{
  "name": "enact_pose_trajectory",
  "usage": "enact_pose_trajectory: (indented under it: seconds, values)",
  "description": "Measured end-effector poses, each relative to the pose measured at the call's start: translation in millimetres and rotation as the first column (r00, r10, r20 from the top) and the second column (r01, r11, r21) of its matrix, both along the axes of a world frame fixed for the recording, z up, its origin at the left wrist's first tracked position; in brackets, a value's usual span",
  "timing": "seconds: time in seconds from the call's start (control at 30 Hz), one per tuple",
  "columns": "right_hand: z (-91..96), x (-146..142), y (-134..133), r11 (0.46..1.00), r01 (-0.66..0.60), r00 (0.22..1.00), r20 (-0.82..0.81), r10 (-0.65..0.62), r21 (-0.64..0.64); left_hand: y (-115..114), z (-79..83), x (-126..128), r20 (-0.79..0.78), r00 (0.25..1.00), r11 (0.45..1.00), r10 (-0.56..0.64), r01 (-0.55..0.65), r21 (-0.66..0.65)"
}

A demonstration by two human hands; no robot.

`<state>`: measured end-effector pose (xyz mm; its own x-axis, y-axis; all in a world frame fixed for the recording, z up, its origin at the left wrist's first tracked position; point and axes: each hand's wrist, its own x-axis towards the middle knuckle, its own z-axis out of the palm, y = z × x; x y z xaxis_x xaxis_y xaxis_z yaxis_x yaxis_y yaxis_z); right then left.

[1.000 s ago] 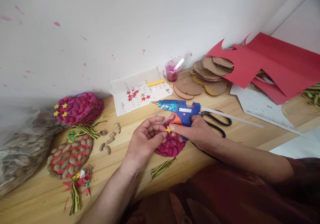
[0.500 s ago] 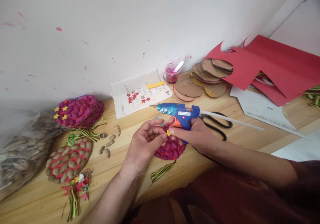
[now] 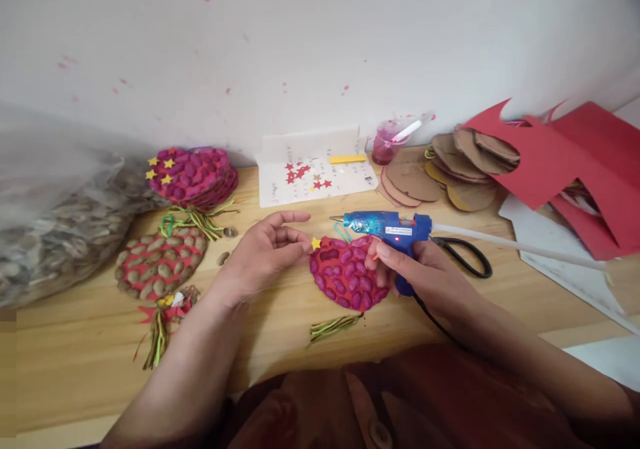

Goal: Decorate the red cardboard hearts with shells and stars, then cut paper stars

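My left hand (image 3: 273,252) pinches a small yellow star (image 3: 316,243) between thumb and forefinger, its other fingers loosely bent. The star is at the upper left edge of a red disc covered with magenta-painted peanuts (image 3: 345,279). My right hand (image 3: 413,262) is wrapped round the handle of a blue glue gun (image 3: 373,223), whose nozzle points left above the disc. A white glue stick (image 3: 500,241) sticks out of its back. From the bottom of the disc a green and brown yarn tassel (image 3: 335,327) lies on the table.
At left are a bag of peanuts (image 3: 65,242), a stack of magenta peanut discs (image 3: 193,175) and an unpainted peanut disc (image 3: 160,262). Behind lies paper with red stars (image 3: 295,142), beside a paint cup (image 3: 385,143). Cardboard rounds (image 3: 407,179), scissors (image 3: 465,255) and red paper (image 3: 540,162) stand right.
My hands have moved apart. The yellow star, held near both thumbs before, is now in my left hand only, and more of the magenta disc shows. The view has shifted.
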<state>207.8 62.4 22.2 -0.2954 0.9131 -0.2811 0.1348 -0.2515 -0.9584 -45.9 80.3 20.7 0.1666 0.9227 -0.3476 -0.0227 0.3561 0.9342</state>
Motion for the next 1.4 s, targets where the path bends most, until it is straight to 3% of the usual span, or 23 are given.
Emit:
enact_pose_trajectory:
  seconds: [0.13,0.27,0.4,0.6,0.77,1.4]
  values:
    - [14.7,1.5,-9.4,0.973,-0.153,0.964,0.241,0.108,0.176,2.6,0.0,-0.3,-0.026,0.999,1.000,-0.029,0.029,-0.001]
    - [12.3,6.8,-18.2,0.922,-0.321,0.878,0.433,0.205,0.215,4.9,-0.3,0.0,-0.066,0.998,1.000,0.009,-0.008,0.021]
    - [4.9,7.9,-20.1,0.887,-0.398,0.835,0.492,0.245,0.235,7.0,-4.1,-1.8,-0.091,0.996,0.999,0.001,0.002,0.037]
    - [2.0,6.8,-20.4,0.852,-0.464,0.783,0.563,0.264,0.245,7.6,-6.8,-1.5,-0.075,0.997,0.999,-0.007,0.009,0.031]
    - [0.1,8.0,-23.2,0.812,-0.485,0.740,0.648,0.183,0.325,7.4,-7.9,0.4,-0.068,0.998,0.999,-0.008,0.010,0.030]
    - [1.9,5.3,-21.3,0.778,-0.527,0.706,0.685,0.177,0.342,6.8,-10.9,0.3,-0.086,0.996,0.999,-0.034,0.037,0.036]
